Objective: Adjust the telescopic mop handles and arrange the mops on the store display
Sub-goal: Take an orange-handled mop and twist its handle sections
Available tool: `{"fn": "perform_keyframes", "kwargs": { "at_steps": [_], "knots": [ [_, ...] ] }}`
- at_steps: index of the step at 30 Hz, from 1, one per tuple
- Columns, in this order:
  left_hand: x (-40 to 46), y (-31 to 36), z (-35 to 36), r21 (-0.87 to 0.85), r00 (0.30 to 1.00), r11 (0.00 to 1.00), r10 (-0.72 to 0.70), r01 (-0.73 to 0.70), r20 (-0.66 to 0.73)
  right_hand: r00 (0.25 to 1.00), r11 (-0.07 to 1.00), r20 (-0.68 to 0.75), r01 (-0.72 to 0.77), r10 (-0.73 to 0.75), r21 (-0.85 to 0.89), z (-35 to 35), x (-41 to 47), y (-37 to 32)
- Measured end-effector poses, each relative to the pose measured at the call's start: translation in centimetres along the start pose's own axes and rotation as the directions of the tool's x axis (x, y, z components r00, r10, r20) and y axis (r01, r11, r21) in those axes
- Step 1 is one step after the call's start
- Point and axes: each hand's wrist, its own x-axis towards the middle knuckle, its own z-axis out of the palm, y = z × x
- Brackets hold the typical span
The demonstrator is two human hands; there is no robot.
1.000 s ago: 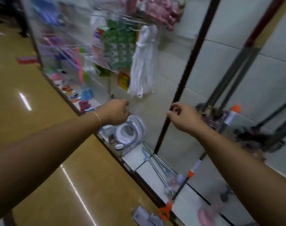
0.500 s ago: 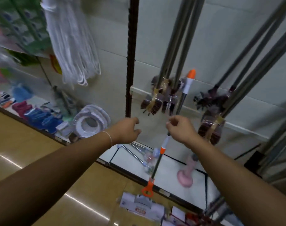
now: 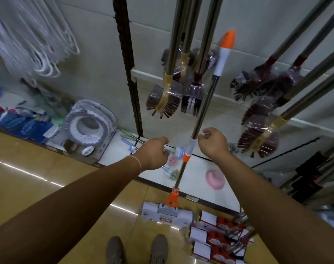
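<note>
Neither grip holds anything: left hand point(image 3: 155, 153) and right hand point(image 3: 212, 142), fingers loosely curled, flank the mop handle point(image 3: 201, 113), which slopes from floor up toward the display wall; right hand nearer.

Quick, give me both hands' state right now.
Left hand: loosely curled, holding nothing.
Right hand: loosely curled beside the mop handle, not gripping it.
</note>
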Motion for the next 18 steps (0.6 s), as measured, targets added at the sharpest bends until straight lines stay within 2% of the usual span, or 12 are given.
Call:
{"fn": "perform_keyframes", "kwargs": {
  "at_steps": [10,16,18],
  "knots": [
    [4.9,-1.8,3.6,-0.068,1.000,0.997,-0.025,0.026,0.015,0.994,0.997,-0.106,-0.010,0.018,0.072,3.1,8.4,-0.9],
    [4.6,-3.5,3.5,-0.037,0.998,0.998,-0.059,0.060,0.026,0.989,0.972,-0.148,0.027,0.008,0.233,3.4,10.4,-0.9],
    [4.3,-3.7,3.5,-0.036,0.996,0.996,-0.084,0.085,0.036,0.987,0.972,-0.162,0.041,-0.004,0.231,3.0,10.4,-0.8]
  ]
}}
